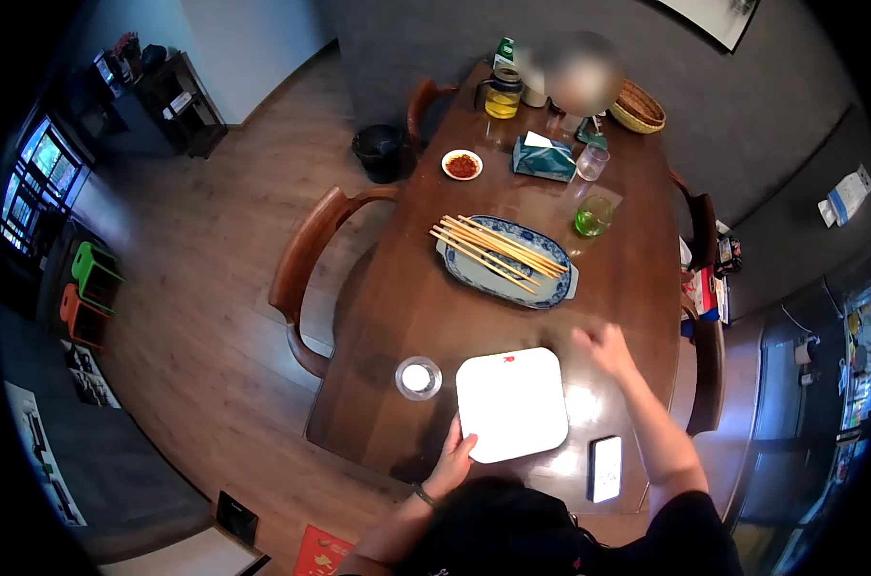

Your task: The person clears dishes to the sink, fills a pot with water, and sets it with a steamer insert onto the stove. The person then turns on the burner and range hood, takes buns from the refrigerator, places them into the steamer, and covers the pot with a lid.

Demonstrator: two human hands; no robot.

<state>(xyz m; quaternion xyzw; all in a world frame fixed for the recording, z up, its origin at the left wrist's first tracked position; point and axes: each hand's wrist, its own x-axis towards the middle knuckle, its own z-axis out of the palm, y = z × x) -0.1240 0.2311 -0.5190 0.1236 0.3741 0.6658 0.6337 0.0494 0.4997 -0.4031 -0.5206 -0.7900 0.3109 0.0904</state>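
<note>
My left hand (452, 461) grips the near left edge of a white rounded-square plate (512, 408), thumb on top. A small red mark shows at the plate's far edge. My right hand (603, 349) is above the table to the right of the plate and apart from it; its fingers look partly bent and spread, with nothing visible in them. Beyond the plate lies a blue-and-white oval dish (454, 270), with several pale wooden chopsticks (502, 252) laid across it. A small clear glass (419, 378) with something white in it stands left of the plate.
On the brown table (387, 317) are a phone (605, 468), a green glass (593, 217), a clear glass (593, 163), a tissue box (543, 159), a bowl of red sauce (462, 165), a jug (501, 97) and a wicker basket (637, 108). A wooden chair (306, 269) stands left.
</note>
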